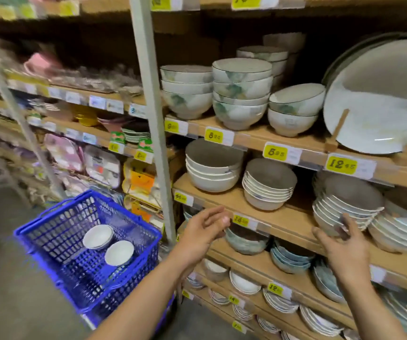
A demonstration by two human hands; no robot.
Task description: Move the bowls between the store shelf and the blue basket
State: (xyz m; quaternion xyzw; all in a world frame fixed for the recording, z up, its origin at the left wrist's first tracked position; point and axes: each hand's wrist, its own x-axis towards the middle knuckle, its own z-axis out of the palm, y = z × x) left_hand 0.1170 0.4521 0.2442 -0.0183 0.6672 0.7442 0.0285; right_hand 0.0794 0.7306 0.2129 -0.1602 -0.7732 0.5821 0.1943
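The blue basket point(57, 231) stands on the floor at the lower left with two small white bowls inside: one point(98, 236) toward the back, one point(119, 252) nearer me. The wooden store shelf point(266, 217) fills the right side, carrying stacks of white bowls point(212, 173), more white bowls point(267, 186) and scalloped bowls point(345, 207). My left hand point(203, 229) hovers with loosely spread fingers in front of the shelf edge, holding nothing. My right hand point(345, 246) is raised, fingers relaxed, just below the scalloped stack, also holding nothing.
Green-patterned bowl stacks point(240, 94) and a large plate on a wooden stand point(379, 99) fill the upper shelf. Blue-grey bowls point(291, 258) sit lower down. A grey metal upright point(153, 114) divides the shelving. Packaged goods point(101, 165) line the left racks behind the basket.
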